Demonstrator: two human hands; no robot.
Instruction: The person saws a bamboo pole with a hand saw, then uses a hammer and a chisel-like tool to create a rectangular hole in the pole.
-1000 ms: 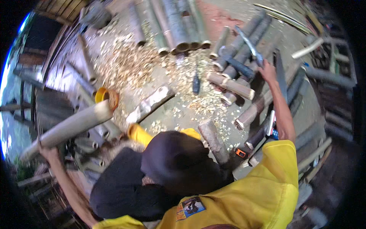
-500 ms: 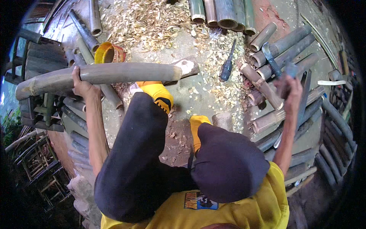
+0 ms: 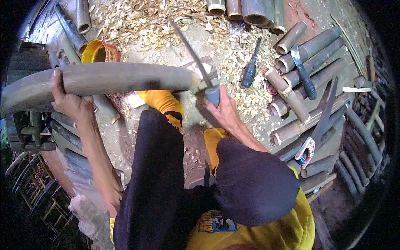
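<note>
My left hand is closed around the underside of a thick grey-brown bamboo length, held level across the left and middle. Its pale cut right end lies close to a wooden block on the floor, partly covered by it. My right hand grips the grey handle of a long-bladed knife. The blade points up and away to the left, just past the bamboo's right end; I cannot tell whether the two touch.
Wood shavings cover much of the far floor. A yellow-and-red bucket stands behind the bamboo. To the right lie a dark-handled pointed tool, a curved blade with dark handle, a handsaw and several bamboo pieces.
My right hand has swung from the far right in to the middle, bringing the knife beside the bamboo's end. My left hand and the bamboo appear farther left.
</note>
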